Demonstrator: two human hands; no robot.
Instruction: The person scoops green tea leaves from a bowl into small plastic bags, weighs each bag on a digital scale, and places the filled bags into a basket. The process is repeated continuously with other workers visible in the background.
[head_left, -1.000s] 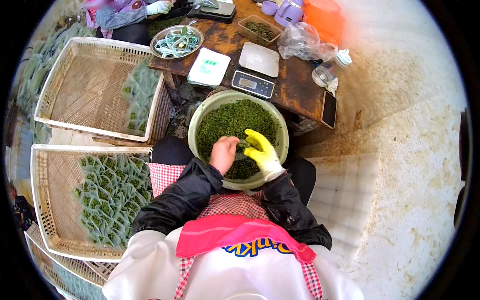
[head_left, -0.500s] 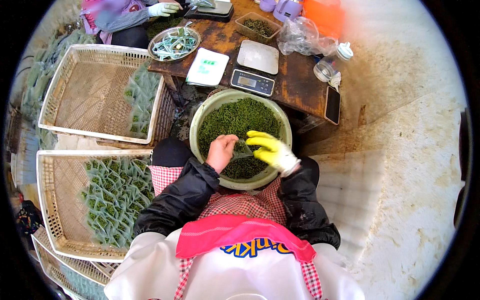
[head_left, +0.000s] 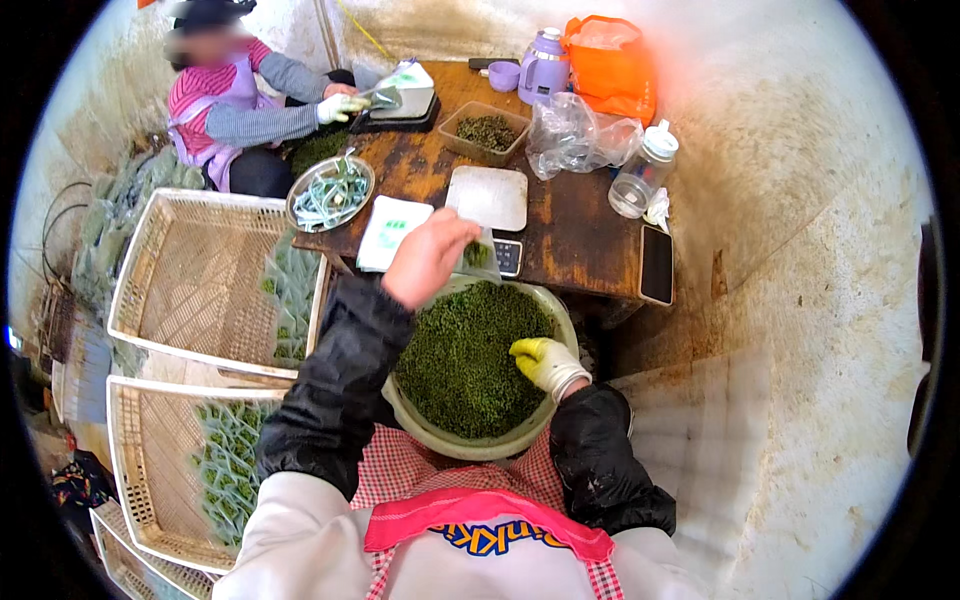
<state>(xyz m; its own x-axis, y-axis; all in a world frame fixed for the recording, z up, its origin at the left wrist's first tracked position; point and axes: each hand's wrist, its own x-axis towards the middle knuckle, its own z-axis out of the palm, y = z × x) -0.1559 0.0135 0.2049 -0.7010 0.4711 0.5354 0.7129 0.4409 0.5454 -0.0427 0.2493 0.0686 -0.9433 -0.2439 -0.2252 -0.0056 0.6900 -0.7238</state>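
Note:
My bare left hand (head_left: 432, 258) is closed on the top of a small clear plastic bag (head_left: 480, 257) with some green grains in its bottom. It holds the bag over the far rim of a pale round basin (head_left: 567, 325), in front of a digital scale (head_left: 488, 198) whose display is partly covered. Small green peppercorn-like grains (head_left: 475, 365) fill the basin. Above their right side is my right hand (head_left: 548, 366), in a white glove with yellow fingers. Its fingers are curled together; whatever they may hold is hidden.
On the wooden table (head_left: 575, 240) are stacked printed bags (head_left: 390, 232), a dish of ties (head_left: 331, 193), a tub of grains (head_left: 487, 132), a bottle (head_left: 643, 170) and a phone (head_left: 656, 264). Crates (head_left: 200, 280) with filled bags stand left. A co-worker (head_left: 235, 110) handles a bag at another scale.
My left hand has lifted the bag away from my right hand toward the scale. My right hand has drawn its fingers in over the grains. The view has tilted up.

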